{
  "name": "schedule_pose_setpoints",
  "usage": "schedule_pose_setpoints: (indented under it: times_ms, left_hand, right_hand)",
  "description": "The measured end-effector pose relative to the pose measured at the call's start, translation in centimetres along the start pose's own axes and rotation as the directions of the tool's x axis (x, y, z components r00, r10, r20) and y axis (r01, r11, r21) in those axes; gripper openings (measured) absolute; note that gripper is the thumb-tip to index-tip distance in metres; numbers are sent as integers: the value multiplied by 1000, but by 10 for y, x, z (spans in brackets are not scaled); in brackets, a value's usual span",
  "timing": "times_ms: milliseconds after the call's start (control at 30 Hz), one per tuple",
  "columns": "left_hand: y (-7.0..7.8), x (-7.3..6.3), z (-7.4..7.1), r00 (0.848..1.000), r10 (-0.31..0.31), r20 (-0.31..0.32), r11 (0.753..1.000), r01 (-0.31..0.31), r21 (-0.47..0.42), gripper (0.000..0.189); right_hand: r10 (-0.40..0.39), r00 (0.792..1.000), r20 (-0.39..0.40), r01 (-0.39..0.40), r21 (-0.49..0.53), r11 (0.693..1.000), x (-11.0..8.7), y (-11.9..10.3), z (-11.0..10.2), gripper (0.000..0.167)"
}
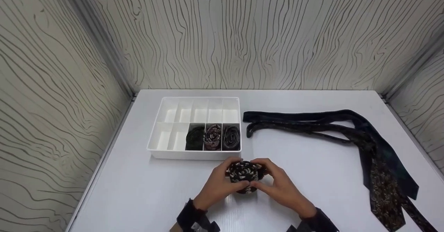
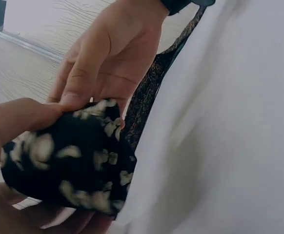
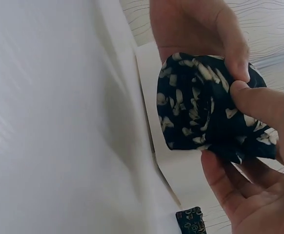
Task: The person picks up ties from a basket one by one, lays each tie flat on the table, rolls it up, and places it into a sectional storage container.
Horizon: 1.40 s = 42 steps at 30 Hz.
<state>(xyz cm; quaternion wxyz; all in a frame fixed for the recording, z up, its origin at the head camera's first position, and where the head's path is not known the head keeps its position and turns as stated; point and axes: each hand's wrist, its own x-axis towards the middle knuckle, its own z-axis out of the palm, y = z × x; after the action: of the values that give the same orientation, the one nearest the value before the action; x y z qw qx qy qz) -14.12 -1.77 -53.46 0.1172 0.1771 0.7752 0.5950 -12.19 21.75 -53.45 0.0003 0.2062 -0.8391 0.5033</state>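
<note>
A rolled-up necktie, black with cream floral marks, is held between both hands in front of the white box. My left hand grips its left side, thumb on the near face and fingers behind. On the other side my right hand grips it the same way, and the thumb tips nearly meet. The left wrist view shows the roll's patterned side. In the right wrist view the coiled layers of the roll show at one end, with a loose flap lower right.
A white divided box stands behind the hands; three rolled ties, dark green, reddish patterned and dark grey, fill its front right compartments. To the right lie a navy tie and a brown patterned tie, both unrolled. Wood-grain panels enclose the table.
</note>
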Motion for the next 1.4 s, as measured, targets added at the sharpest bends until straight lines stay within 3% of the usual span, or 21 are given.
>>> schedule_pose_setpoints:
  times_ms: [133, 233, 400, 533, 700, 833, 1133, 1400]
  left_hand:
    - [3, 4, -4, 999, 29, -18, 997, -28, 66, 56]
    - [7, 8, -9, 997, 42, -67, 995, -36, 95, 52]
    - [18, 16, -25, 984, 74, -164, 988, -50, 146, 52]
    - [29, 26, -44, 971, 93, -222, 985, -57, 161, 52]
    - [41, 48, -71, 945, 72, -320, 984, -16, 175, 50]
    - [47, 70, -92, 922, 39, -385, 983, 34, 183, 46]
    - [36, 114, -128, 871, 22, -490, 957, 124, 263, 47]
    - [16, 141, -146, 843, -39, -536, 938, 215, 271, 46]
  right_hand:
    - [-56, 998, -3, 56, -25, 998, 5, 0, 0, 54]
    - [-55, 998, -10, 55, -6, 998, 13, 1, -1, 45]
    - [41, 994, -99, -35, 66, 997, 36, 1, -2, 31]
    - [139, 978, -155, -133, 50, 990, 59, 2, 3, 29]
    - [228, 968, -103, -232, -23, 973, 82, 5, 12, 41]
    - [254, 965, -69, -257, -50, 965, 90, 7, 19, 48]
    - [254, 966, -45, -254, 5, 967, 91, 12, 20, 49]
    - [256, 967, -6, -256, 10, 967, 91, 15, 19, 53]
